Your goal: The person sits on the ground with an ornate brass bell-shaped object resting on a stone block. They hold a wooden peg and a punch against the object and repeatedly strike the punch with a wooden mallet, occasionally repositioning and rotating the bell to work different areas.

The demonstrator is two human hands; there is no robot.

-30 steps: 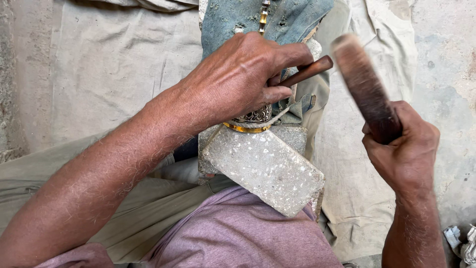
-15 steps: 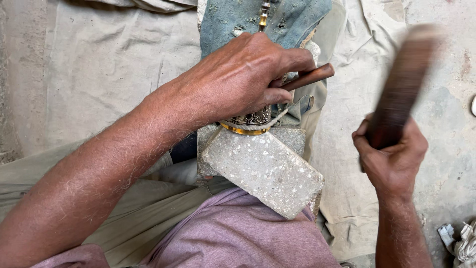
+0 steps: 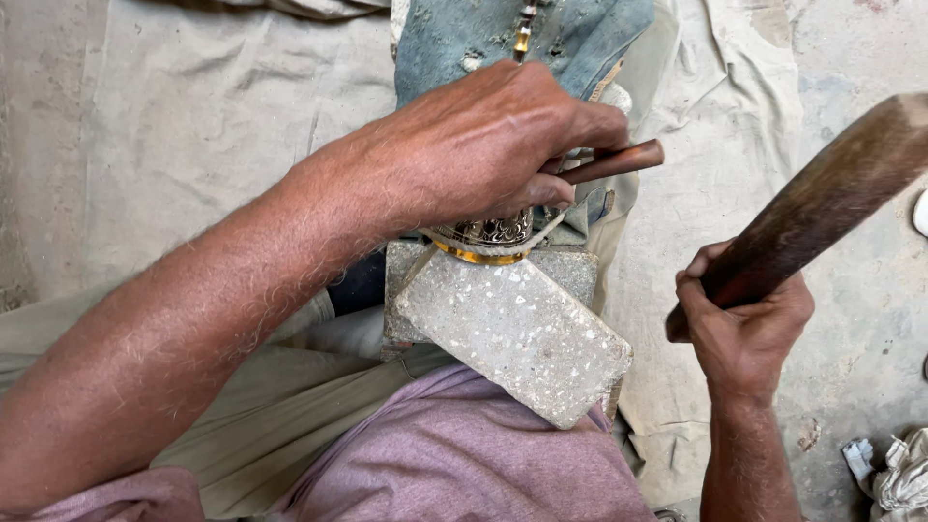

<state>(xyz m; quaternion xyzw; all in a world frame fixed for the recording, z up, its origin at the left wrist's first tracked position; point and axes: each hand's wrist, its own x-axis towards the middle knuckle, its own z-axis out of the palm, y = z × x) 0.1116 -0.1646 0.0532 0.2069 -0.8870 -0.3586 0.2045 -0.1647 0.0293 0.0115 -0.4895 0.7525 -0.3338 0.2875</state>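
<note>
A patterned metal band [image 3: 483,237] with a gold rim is pinned on a speckled stone block [image 3: 512,338] by the left hand [image 3: 483,145], clenched on a brown rod [image 3: 614,162], while a wooden mallet [image 3: 822,198] is gripped by the right hand [image 3: 744,329].

Mostly hidden under the left hand [image 3: 483,145]: the engraved metal piece [image 3: 483,235], only its patterned lower band and gold rim showing. Tip of the brown chisel [image 3: 619,161] covered by the fingers. Wooden mallet [image 3: 822,198] blurred, upper end cut off at the right edge. Crumpled cloth [image 3: 894,474] cut off at the bottom right corner. Stone block [image 3: 512,333] partly tucked under the metal piece.
</note>
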